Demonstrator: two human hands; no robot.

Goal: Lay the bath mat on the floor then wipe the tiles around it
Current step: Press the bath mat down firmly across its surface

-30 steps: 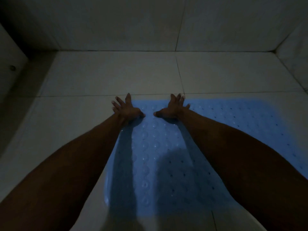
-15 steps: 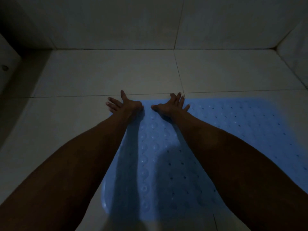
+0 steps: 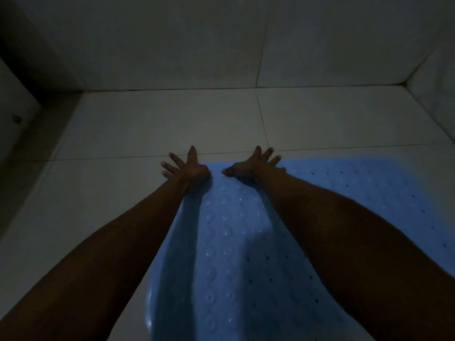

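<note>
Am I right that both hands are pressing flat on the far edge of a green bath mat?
Not quite: the head view shows the bath mat is blue, not green. The rest holds: left hand and right hand press flat, fingers spread, at its far edge.

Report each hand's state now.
Left hand: open, fingers spread at the far edge of the blue rubber bath mat.
Right hand: open, pressing the mat.

Dim bathroom: tiled floor (image 3: 152, 124), tiled wall (image 3: 172, 45), bath mat (image 3: 234, 242)
</note>
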